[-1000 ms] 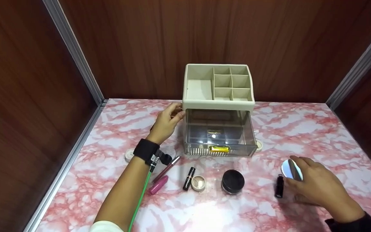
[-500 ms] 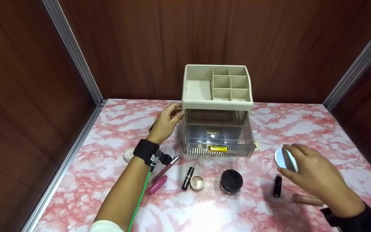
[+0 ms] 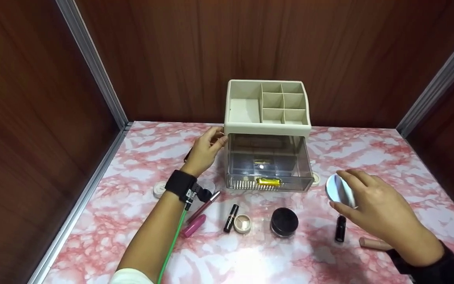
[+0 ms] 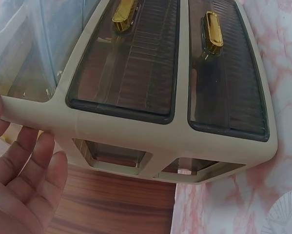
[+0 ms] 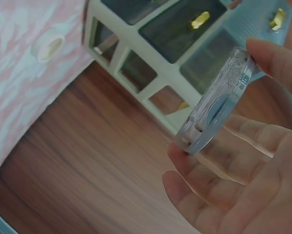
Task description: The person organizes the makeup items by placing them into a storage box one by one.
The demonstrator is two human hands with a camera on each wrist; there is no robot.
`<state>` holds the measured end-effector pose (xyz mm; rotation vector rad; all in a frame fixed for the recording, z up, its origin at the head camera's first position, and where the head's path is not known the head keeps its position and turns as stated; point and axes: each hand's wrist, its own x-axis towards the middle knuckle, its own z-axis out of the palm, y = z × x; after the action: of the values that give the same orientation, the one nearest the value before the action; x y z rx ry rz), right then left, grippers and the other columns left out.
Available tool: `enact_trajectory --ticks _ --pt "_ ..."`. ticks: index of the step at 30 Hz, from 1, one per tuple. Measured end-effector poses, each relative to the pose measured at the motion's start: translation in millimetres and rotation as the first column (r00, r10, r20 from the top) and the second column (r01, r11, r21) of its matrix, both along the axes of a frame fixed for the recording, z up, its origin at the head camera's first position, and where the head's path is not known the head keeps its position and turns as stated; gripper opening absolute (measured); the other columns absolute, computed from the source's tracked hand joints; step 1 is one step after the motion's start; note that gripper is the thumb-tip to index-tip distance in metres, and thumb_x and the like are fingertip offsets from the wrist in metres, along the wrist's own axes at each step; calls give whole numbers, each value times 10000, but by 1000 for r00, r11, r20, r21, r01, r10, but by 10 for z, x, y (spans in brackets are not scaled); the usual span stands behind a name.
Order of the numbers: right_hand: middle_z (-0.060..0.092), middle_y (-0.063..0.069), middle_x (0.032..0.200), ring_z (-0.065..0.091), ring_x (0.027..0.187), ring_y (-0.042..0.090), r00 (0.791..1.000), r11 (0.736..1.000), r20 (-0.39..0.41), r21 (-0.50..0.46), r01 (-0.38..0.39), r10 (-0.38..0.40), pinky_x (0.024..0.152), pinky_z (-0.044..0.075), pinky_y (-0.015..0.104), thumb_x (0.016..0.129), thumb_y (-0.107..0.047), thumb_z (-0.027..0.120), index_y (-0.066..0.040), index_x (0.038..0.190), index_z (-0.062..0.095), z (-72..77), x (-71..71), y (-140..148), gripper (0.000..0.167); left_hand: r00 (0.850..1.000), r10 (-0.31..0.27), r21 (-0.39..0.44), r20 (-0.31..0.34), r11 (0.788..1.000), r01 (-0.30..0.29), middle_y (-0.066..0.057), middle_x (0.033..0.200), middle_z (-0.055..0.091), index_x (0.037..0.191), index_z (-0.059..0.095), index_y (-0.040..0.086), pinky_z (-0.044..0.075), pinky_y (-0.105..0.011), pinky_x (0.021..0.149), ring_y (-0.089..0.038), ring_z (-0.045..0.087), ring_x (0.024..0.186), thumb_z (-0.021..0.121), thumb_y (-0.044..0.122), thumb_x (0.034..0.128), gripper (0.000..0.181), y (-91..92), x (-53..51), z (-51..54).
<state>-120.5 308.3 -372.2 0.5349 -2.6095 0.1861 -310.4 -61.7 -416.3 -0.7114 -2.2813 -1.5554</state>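
The person's left hand (image 3: 205, 152) grips the left side of a cream plastic organizer (image 3: 267, 129), its thumb at the front and its bent fingers round the edge of the frame. Beneath the divided top tray, a smoky transparent drawer (image 3: 294, 183) with a shiny gold handle (image 3: 268, 182) stands pulled out. The right hand (image 3: 382, 209) pinches a flat, round, clear-rimmed disc with a shiny face (image 3: 335, 189) by its edge, thumb on one side and fingertips on the other; the disc is tilted in the air, to the right of the drawer and apart from it. Below that hand, a short black tube (image 3: 340, 229) and a beige cylindrical tube (image 3: 374, 243) lie on the pink-and-white marbled table (image 3: 309, 252). A round black-lidded jar (image 3: 284, 221) stands in front of the drawer. Farther left are a small cream-rimmed pot (image 3: 242, 223), a slim black tube (image 3: 231, 219) just beside it, and a bright magenta tube (image 3: 194, 226).
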Motion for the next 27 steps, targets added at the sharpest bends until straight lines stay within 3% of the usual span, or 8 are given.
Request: enact_trajectory --ticks 8,14,27 --pt "586 191 1208 570 1022 426 994 998 -86 15 -60 61 833 451 587 732 -333 810 -43 1308 565 190 19 -110 690 1000 -13 12 16 1000 13 -90 1071 663 1234 588 49 539 -277 784 -184 646 905 578 259 992 321 0 3 -3" --pt "598 192 1193 585 982 417 985 997 -155 8 -75 75 808 467 560 743 -358 783 -31 1289 579 299 -47 -229 669 1000 -8 7 4 1000 8 -85 1053 668 1224 590 45 537 -279 788 -184 647 905 584 258 989 317 4 -6 -4" --pt "573 201 1265 562 1091 424 993 998 -108 -39 -42 38 870 451 583 776 -400 786 -58 1335 549 423 -222 -533 697 1000 -9 19 6 1000 9 -85 1044 669 1212 596 48 536 -283 788 -182 646 894 584 265 988 312 2 -14 -12"
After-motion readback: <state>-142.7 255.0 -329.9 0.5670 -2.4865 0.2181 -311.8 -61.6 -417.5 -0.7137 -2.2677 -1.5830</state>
